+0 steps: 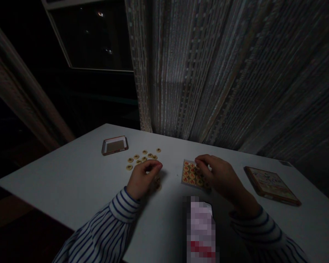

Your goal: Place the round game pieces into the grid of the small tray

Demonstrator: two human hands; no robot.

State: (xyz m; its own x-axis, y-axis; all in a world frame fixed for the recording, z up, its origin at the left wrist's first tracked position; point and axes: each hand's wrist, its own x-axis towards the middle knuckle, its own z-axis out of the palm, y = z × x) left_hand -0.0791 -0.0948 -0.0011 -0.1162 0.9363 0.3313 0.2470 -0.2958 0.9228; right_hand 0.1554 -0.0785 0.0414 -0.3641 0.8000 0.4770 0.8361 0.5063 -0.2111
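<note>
While the fingers (155,166) of the left hand (141,179) are curling close together just beside a scatter of round wooden game pieces (142,156), the fingers (203,159) of the right hand (220,179) are bending down over a small clear tray (184,175) packed with similar pieces (whether either hand is pinching one, I cannot tell). A few more pieces (157,182) are lying just past the left palm. Striped sleeves (109,215) are reaching across a white table (71,175), where a brown-framed tray (114,145) is sitting beyond the scatter and a flat illustrated board (272,185) is lying off to the right.
</note>
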